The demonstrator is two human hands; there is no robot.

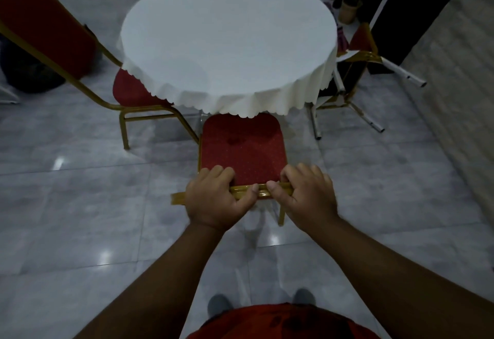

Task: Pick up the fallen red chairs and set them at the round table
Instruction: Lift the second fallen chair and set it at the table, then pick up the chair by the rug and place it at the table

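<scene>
A red chair with a gold frame stands upright right in front of me, its seat front tucked under the near edge of the round table, which wears a white scalloped cloth. My left hand and my right hand both grip the gold top rail of this chair's back. A second red chair stands upright at the table's left side, its seat partly under the cloth. A third red chair shows at the table's far right, half hidden; I cannot tell how it stands.
The floor is glossy grey tile. White metal legs splay out on the right of the table. A dark panel and a pale textured wall rise at the right. Shoes and a basket-like object lie beyond the table. A dark bag sits at the left.
</scene>
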